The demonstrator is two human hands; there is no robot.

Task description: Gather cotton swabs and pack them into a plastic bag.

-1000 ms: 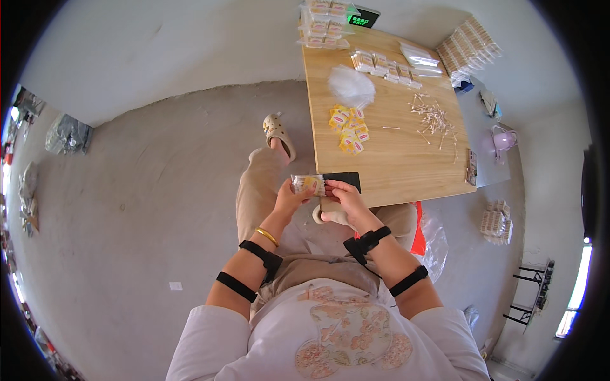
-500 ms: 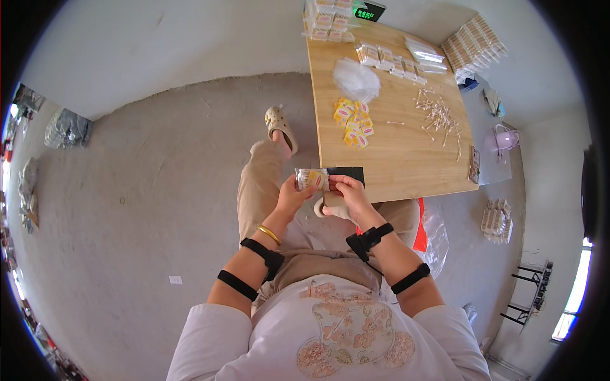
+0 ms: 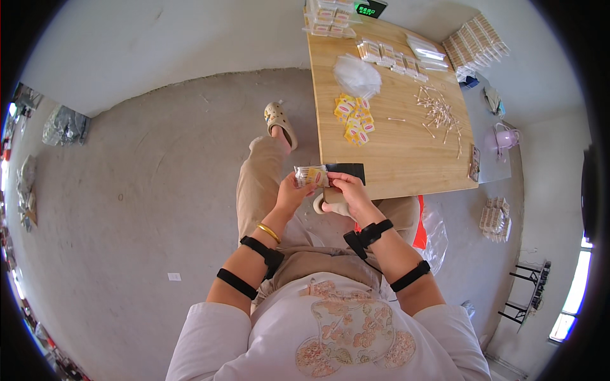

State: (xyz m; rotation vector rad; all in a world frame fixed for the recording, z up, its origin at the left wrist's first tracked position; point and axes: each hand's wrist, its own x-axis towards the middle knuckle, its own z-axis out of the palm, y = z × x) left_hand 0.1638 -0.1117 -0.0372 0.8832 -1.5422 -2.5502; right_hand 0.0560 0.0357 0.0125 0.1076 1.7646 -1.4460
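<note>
Between my two hands, just off the table's near left corner, is a small clear packet of cotton swabs (image 3: pixel 309 174) with a yellow and white card in it. My left hand (image 3: pixel 293 192) grips its left and lower side, fingers closed. At the packet's right end, my right hand (image 3: pixel 347 189) pinches the edge with thumb and fingers. Behind my right fingers a flat black object (image 3: pixel 347 170) lies at the table corner. Beyond the hands, a pile of yellow and white cards (image 3: pixel 355 119) lies on the wooden table (image 3: pixel 394 168).
Clear plastic bags (image 3: pixel 357 76) lie past the cards, with loose cotton swabs (image 3: pixel 440 111) to the right. A row of filled packets (image 3: pixel 391 59) and stacked packs (image 3: pixel 330 19) stand farther back. More bundles (image 3: pixel 475 44) rise at the back right; a pink kettle (image 3: pixel 506 138) is beyond the table.
The packet has tilted slightly and lifted a little in my hands. Both hands keep hold of it.
</note>
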